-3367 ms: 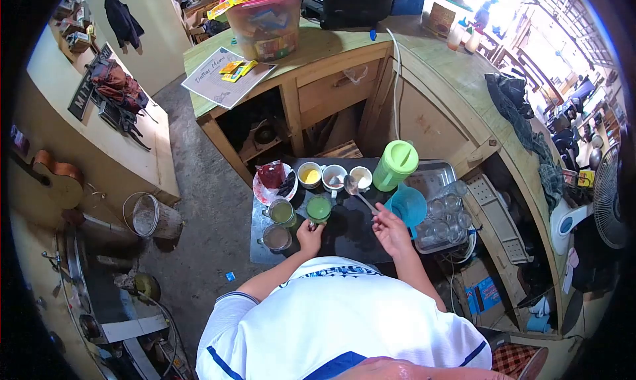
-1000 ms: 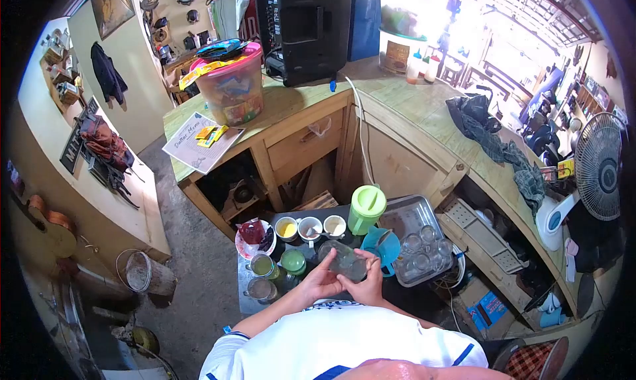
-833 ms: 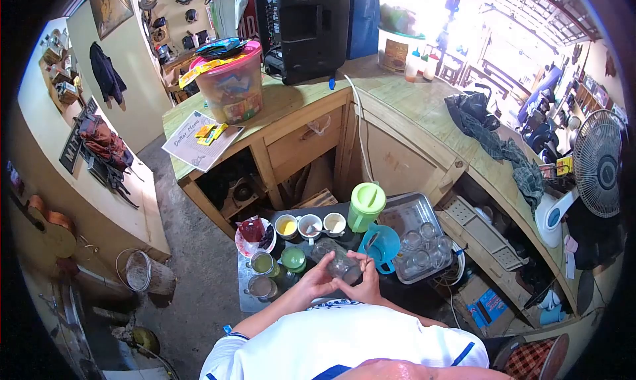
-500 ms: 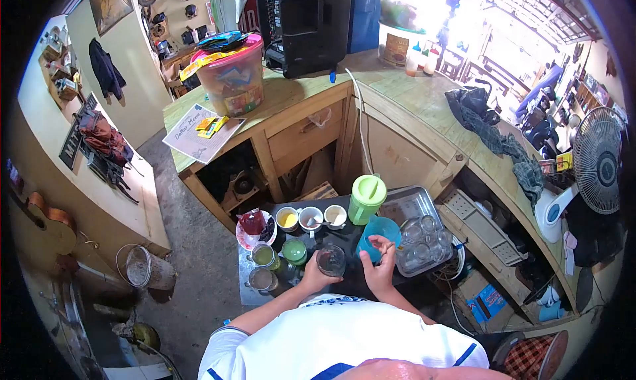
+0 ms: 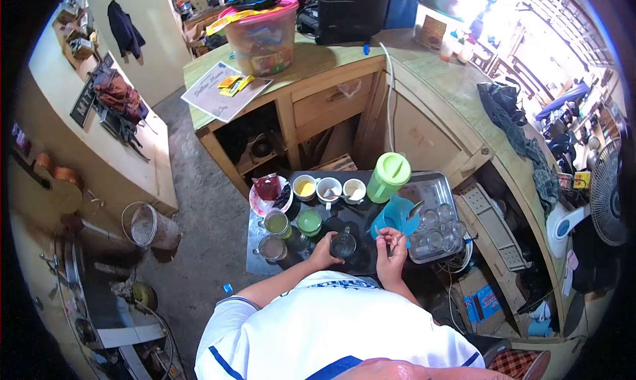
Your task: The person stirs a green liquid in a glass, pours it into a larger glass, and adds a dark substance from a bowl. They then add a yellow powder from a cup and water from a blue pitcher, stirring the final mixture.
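Lowered left of the blue jug point(image 5: 392, 214), a seemingly unfilled glass point(image 5: 343, 245) fills the left hand's point(image 5: 323, 252) grasp, the right hand point(image 5: 391, 247) pinching a spoon point(image 5: 415, 210), three drinks point(image 5: 309, 221) poured.

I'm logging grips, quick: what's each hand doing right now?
Left hand: closed on the side of a clear glass.
Right hand: fingers closed, holding a spoon.
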{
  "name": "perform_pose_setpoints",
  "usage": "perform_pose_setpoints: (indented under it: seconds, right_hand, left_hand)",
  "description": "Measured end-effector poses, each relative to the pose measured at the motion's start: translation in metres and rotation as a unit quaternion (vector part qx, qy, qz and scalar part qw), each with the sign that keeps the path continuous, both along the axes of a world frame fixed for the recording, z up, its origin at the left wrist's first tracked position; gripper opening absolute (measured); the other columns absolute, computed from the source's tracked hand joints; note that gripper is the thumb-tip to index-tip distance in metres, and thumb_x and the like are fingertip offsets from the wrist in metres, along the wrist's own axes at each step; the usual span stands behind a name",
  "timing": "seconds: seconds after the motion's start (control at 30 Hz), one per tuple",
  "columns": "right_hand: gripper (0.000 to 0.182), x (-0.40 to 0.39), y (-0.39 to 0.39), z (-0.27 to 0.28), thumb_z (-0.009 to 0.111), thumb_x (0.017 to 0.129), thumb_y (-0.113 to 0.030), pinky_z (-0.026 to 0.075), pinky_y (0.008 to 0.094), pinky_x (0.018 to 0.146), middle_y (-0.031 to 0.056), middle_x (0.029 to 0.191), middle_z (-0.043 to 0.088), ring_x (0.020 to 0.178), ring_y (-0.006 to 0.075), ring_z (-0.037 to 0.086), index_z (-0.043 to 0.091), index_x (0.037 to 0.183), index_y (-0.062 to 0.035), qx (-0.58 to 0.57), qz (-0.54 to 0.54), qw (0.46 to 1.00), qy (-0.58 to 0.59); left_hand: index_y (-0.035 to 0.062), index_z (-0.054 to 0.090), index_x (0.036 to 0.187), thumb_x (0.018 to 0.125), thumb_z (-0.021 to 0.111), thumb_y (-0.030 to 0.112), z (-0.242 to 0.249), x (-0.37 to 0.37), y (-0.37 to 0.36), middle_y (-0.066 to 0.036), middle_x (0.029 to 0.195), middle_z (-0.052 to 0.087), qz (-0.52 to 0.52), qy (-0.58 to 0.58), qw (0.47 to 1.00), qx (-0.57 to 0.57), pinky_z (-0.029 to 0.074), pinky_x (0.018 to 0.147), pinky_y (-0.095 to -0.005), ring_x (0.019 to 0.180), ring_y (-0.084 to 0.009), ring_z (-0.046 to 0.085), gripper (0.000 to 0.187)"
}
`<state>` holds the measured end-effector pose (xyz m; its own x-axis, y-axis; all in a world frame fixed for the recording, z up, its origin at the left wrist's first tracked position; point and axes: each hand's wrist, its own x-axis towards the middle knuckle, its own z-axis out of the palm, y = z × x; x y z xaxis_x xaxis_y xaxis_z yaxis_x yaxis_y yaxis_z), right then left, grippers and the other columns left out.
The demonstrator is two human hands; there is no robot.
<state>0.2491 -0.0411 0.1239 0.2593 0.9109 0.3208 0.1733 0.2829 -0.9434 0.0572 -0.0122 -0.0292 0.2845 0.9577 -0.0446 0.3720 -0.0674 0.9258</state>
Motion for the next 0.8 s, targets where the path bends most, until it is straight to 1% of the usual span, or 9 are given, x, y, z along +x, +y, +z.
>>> perform_pose_setpoints:
  seconds: [0.2, 0.3, 0.37, 0.4, 0.43, 0.47, 0.6, 0.73, 0.8]
  right_hand:
    - [0.021, -0.007, 0.003, -0.005, 0.058, 0.093, -0.01, 0.045, 0.0236, 0.068, 0.0087, 0.094, 0.057, 0.072, 0.0094, 0.052, 0.04, 0.085, -0.0052, -0.034, 0.061, 0.996, 0.055]
    - [0.021, -0.001, 0.002, -0.024, 0.056, 0.096, -0.016, 0.041, 0.0224, 0.059, 0.0038, 0.087, 0.052, 0.063, 0.0062, 0.046, 0.041, 0.086, -0.0068, -0.06, 0.075, 0.994, 0.05]
    - [0.022, 0.001, 0.002, -0.028, 0.056, 0.097, -0.017, 0.037, 0.0223, 0.054, 0.0013, 0.08, 0.05, 0.06, 0.0053, 0.043, 0.041, 0.084, -0.0075, -0.073, 0.066, 0.994, 0.04]
    - [0.025, 0.0, 0.002, -0.022, 0.057, 0.095, -0.017, 0.032, 0.0241, 0.052, 0.0, 0.072, 0.046, 0.059, 0.0052, 0.038, 0.043, 0.079, -0.0049, -0.081, 0.068, 0.994, 0.021]
    - [0.028, -0.001, 0.002, -0.015, 0.059, 0.094, -0.017, 0.026, 0.0259, 0.049, -0.0013, 0.065, 0.042, 0.058, 0.0052, 0.032, 0.046, 0.074, -0.0022, -0.088, 0.07, 0.994, 0.004]
    - [0.028, -0.003, 0.003, -0.008, 0.059, 0.094, -0.017, 0.026, 0.0259, 0.049, -0.0013, 0.065, 0.042, 0.058, 0.0052, 0.032, 0.046, 0.074, -0.0022, -0.09, 0.068, 0.994, 0.004]
    - [0.027, -0.008, 0.001, 0.005, 0.059, 0.094, -0.02, 0.025, 0.0253, 0.047, -0.0048, 0.055, 0.038, 0.053, 0.0032, 0.032, 0.057, 0.075, -0.0005, -0.107, 0.054, 0.99, -0.075]
    - [0.025, 0.001, -0.003, -0.007, 0.06, 0.094, -0.022, 0.024, 0.0244, 0.046, -0.0049, 0.054, 0.042, 0.051, 0.0019, 0.034, 0.062, 0.081, -0.0003, -0.126, 0.069, 0.987, -0.067]
    - [0.025, 0.005, -0.005, -0.005, 0.06, 0.094, -0.022, 0.024, 0.0244, 0.047, -0.005, 0.054, 0.043, 0.051, 0.0019, 0.034, 0.063, 0.082, -0.0005, -0.128, 0.088, 0.985, -0.07]
  left_hand:
    - [0.002, 0.036, 0.139, 0.059, 0.088, 0.012, 0.006, -0.017, -0.012, -0.021, 0.128, 0.054, 0.016, 0.056, 0.995, -0.082, 0.044, 0.099, -0.038, 0.121, -0.0295, 0.053, 0.096]
    - [-0.0011, 0.047, 0.131, 0.066, 0.082, 0.017, 0.076, -0.035, -0.015, -0.021, 0.12, 0.06, -0.012, 0.219, 0.971, -0.095, 0.049, 0.092, -0.0368, 0.107, -0.0306, 0.061, 0.075]
    - [-0.0049, 0.057, 0.117, 0.071, 0.077, 0.016, 0.125, -0.052, -0.005, -0.021, 0.104, 0.067, -0.079, 0.085, 0.983, -0.144, 0.053, 0.083, -0.0339, 0.093, -0.0275, 0.066, 0.055]
    - [-0.0053, 0.062, 0.107, 0.075, 0.074, 0.013, 0.13, -0.062, 0.001, -0.017, 0.09, 0.07, -0.053, 0.036, 0.992, -0.107, 0.054, 0.075, -0.0311, 0.084, -0.0217, 0.068, 0.04]
    - [-0.0015, 0.063, 0.108, 0.078, 0.071, 0.011, 0.157, -0.07, 0.01, -0.013, 0.087, 0.07, -0.002, -0.05, 0.979, -0.2, 0.054, 0.072, -0.0302, 0.082, -0.0184, 0.067, 0.034]
    - [0.0006, 0.064, 0.106, 0.079, 0.07, 0.009, 0.136, -0.084, 0.024, -0.008, 0.084, 0.07, 0.055, -0.087, 0.984, -0.147, 0.054, 0.07, -0.0301, 0.078, -0.0153, 0.066, 0.029]
    - [0.0013, 0.067, 0.1, 0.07, 0.073, 0.011, 0.068, -0.148, 0.105, -0.014, 0.085, 0.07, 0.231, 0.114, 0.966, 0.024, 0.054, 0.071, -0.0354, 0.078, -0.0233, 0.068, 0.032]
    - [-0.0034, 0.067, 0.096, 0.067, 0.077, 0.023, 0.033, -0.161, 0.148, -0.021, 0.092, 0.069, 0.146, 0.288, 0.946, -0.03, 0.054, 0.076, -0.0392, 0.085, -0.0324, 0.068, 0.041]
    - [-0.0038, 0.068, 0.092, 0.066, 0.078, 0.029, 0.025, -0.155, 0.159, -0.023, 0.095, 0.068, 0.053, 0.444, 0.888, -0.104, 0.054, 0.077, -0.0409, 0.087, -0.0346, 0.067, 0.043]
